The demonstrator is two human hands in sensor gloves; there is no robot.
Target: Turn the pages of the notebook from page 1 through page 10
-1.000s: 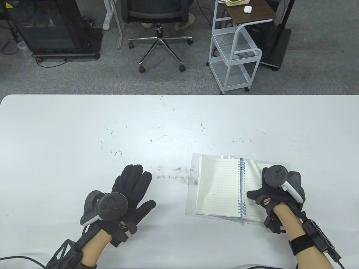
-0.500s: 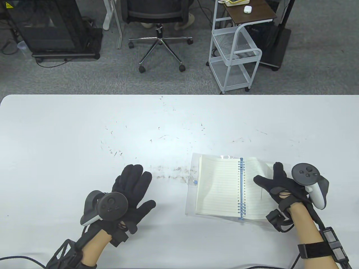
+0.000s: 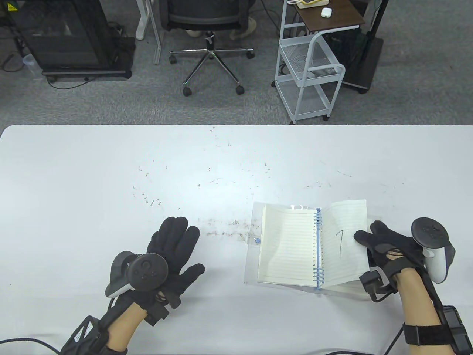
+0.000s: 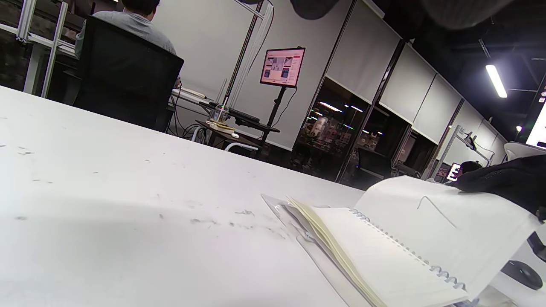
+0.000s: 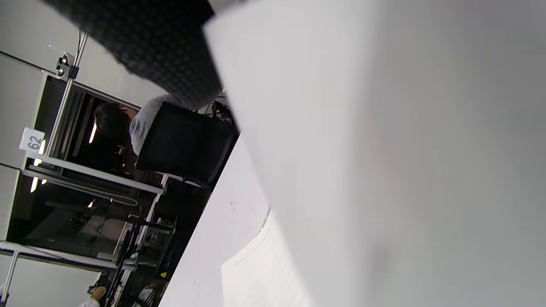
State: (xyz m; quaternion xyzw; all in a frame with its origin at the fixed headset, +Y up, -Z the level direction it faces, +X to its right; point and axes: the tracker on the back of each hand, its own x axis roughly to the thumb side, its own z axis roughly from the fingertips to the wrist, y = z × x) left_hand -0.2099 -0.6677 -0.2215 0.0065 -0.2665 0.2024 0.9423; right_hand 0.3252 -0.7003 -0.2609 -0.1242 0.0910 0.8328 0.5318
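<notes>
A: How far along?

B: Barely begun. The notebook [image 3: 306, 247] lies open at the counter's [image 3: 92, 173] near right; the right hand [image 3: 384, 246] pinches the page marked 1 [image 3: 345, 240], lifted.

A: The other hand?

B: The left hand [image 3: 166, 255] rests flat, fingers apart.
</notes>
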